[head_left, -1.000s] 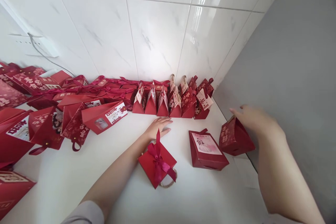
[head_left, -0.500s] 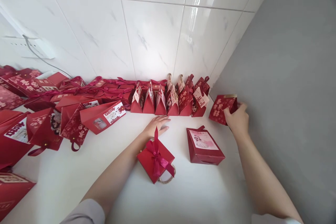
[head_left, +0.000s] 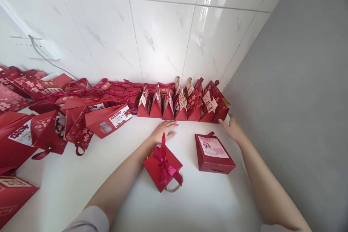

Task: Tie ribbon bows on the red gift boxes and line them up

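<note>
My left hand [head_left: 164, 132] lies flat on the white tabletop, its fingers stretched out and holding nothing, just in front of a row of upright red gift boxes [head_left: 168, 108]. At the right end of that row stands a dark red gift box [head_left: 221, 108] with a gold strip on top. My right hand [head_left: 233, 129] is on its lower right corner, thumb at the front and the other fingers along the side, partly hidden. Between my arms are a red box with a ribbon bow [head_left: 162, 168] and rope handle, and a red box with a pink picture label [head_left: 213, 152].
Many more red gift boxes [head_left: 108, 119] crowd the left side, some lying tilted with ribbon loops. A white tiled wall [head_left: 160, 40] rises behind, with a socket strip and grey cable [head_left: 46, 59] at left. A grey wall [head_left: 293, 79] bounds the right.
My right hand has brought the dark red gift box leftward, from beside the grey wall to the end of the upright row. My left hand has stayed in place on the table.
</note>
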A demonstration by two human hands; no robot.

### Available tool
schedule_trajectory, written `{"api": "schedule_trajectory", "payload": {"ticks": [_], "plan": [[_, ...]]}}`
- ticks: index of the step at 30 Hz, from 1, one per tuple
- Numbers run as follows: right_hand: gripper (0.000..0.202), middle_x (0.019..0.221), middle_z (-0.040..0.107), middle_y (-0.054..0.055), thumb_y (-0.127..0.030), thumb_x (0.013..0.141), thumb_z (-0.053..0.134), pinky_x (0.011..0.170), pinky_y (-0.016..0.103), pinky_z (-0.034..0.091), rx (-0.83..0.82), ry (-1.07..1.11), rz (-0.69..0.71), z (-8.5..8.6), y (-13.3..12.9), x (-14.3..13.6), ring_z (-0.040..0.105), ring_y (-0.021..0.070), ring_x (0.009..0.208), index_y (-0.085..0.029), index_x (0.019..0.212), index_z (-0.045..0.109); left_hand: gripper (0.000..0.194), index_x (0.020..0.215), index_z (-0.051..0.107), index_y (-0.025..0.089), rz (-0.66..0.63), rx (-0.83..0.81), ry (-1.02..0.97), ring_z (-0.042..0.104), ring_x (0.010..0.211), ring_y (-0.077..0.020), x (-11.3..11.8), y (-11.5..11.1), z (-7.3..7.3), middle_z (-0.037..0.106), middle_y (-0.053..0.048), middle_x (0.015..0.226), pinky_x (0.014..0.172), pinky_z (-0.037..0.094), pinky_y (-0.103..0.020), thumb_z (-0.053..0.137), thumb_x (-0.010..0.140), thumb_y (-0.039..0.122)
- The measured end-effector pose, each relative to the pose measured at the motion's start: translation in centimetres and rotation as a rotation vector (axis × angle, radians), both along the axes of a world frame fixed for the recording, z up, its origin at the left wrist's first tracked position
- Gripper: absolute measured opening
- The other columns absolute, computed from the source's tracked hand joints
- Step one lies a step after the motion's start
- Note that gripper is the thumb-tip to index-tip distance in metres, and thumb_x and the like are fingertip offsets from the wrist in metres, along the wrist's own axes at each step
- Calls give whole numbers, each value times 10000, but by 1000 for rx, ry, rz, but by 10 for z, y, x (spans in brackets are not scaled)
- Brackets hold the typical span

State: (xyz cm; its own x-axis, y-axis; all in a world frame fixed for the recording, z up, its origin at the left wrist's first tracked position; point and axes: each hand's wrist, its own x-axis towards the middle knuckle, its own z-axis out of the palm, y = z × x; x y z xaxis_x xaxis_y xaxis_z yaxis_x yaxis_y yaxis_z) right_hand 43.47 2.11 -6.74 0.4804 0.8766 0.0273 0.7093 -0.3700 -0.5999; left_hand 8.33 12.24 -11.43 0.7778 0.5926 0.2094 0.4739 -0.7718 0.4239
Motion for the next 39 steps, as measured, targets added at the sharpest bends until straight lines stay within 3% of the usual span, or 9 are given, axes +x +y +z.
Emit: {"api": "schedule_trajectory", "payload": {"ticks": [2,9,13,19,24,27,31,35,39], "plan": [[904,1588,261,238,-595,871,496,1164,504,274,-14,-35,8,9,-24,-6,271,365,1468,-69,1538,187,446,1363,552,273,-1,-2,-1,458,1377,-241,0,0,0,511,-49,1477,1178,318,-449,523,939,410],[876,1515,453,106,-710,813,534,1073,454,426,-386,185,297,27,-102,-42,520,335,1317,-322,1545,247,456,1371,544,246,-6,-7,8,449,1383,-250,2,0,2,502,-63,1483,1179,310,-462,512,943,404],[825,1376,583,122,-678,820,538,930,396,521,-306,297,168,18,-115,-60,648,297,1144,-283,1498,285,451,1369,544,251,-1,-6,6,449,1383,-250,2,0,3,503,-61,1482,1179,313,-461,512,943,396],[469,872,733,65,-705,810,493,726,377,535,-311,313,53,0,-120,-60,699,292,845,-242,807,571,456,1374,540,255,2,0,6,450,1382,-240,1,-1,2,506,-56,1480,1183,310,-453,512,942,402],[374,1372,602,85,-584,821,543,886,378,541,-36,543,-52,2,-125,-39,612,311,1185,-224,825,646,455,1369,545,254,2,3,6,446,1386,-242,0,0,-1,505,-57,1481,1181,313,-454,512,943,409],[345,1415,562,87,-577,817,560,920,385,535,48,504,-96,12,-127,-24,548,303,1277,-238,836,620,450,1363,549,252,0,5,4,444,1388,-237,0,1,-2,507,-55,1480,1180,312,-446,517,942,408],[323,1314,632,74,-502,707,715,810,353,539,-213,360,139,21,-123,-25,655,283,1076,-252,856,574,450,1359,552,248,-3,8,-1,445,1387,-237,-1,1,-2,511,-56,1477,1177,316,-447,519,941,412],[330,895,714,45,-530,761,658,607,302,471,-454,300,327,23,-117,-44,653,225,749,-226,743,531,446,1356,555,254,4,13,-11,442,1389,-228,-2,0,-3,508,-51,1480,1179,315,-436,519,942,416],[339,909,697,37,-498,859,564,681,296,466,-460,379,567,30,-117,-63,628,211,812,-205,697,512,446,1357,556,258,5,12,-16,449,1383,-227,-2,-1,-3,512,-49,1476,1182,312,-431,519,942,419]]}}
